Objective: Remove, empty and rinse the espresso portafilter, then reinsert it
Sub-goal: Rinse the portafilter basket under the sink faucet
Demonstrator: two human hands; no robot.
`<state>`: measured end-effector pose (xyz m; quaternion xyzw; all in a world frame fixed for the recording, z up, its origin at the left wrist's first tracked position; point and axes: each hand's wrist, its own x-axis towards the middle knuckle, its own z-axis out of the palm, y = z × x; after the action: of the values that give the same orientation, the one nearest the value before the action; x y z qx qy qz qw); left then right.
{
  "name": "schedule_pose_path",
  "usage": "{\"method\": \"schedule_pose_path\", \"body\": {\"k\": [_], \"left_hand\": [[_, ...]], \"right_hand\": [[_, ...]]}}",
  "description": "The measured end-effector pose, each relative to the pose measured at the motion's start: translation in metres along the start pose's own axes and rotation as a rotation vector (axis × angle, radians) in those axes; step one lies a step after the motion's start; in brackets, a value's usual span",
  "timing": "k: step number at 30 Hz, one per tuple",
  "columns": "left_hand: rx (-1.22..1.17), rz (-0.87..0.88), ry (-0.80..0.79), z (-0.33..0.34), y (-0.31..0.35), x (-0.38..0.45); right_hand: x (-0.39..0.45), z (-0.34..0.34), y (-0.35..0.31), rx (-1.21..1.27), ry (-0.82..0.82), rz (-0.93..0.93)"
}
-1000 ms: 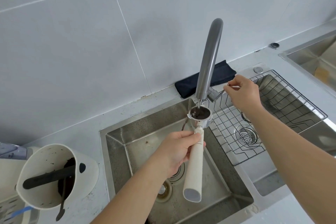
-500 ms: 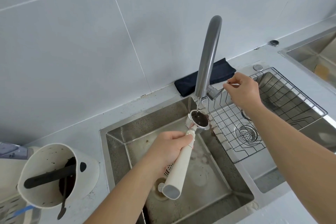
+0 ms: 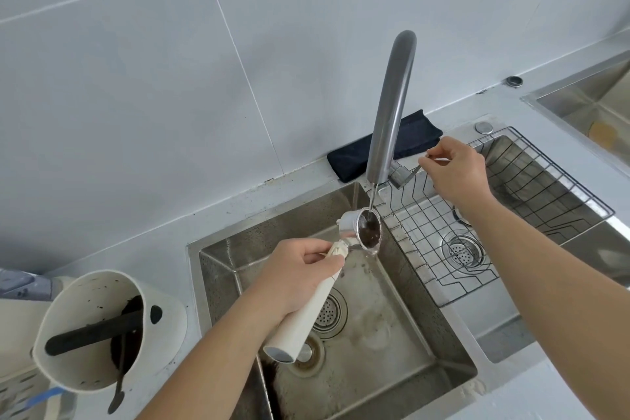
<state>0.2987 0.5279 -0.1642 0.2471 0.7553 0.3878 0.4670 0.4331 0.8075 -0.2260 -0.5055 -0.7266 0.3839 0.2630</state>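
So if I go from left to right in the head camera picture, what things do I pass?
White bin → left hand on the portafilter → tap → right hand on the tap lever → wire rack → second sink.

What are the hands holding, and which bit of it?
The left hand grips the portafilter by its white handle. The right hand pinches the faucet's thin lever.
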Motion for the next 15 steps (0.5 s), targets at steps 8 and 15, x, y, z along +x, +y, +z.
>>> {"method": "schedule_pose_path", "body": {"k": [8, 15], "left_hand": [[-0.044, 0.089, 0.067, 0.002, -0.01, 0.005], [-0.118, 0.153, 0.107, 0.014, -0.013, 0.012]], "right_hand": [[0.0, -0.001, -0.001, -0.003, -0.002, -0.003], [-0.001, 0.0, -0.001, -0.002, -0.001, 0.002]]}}
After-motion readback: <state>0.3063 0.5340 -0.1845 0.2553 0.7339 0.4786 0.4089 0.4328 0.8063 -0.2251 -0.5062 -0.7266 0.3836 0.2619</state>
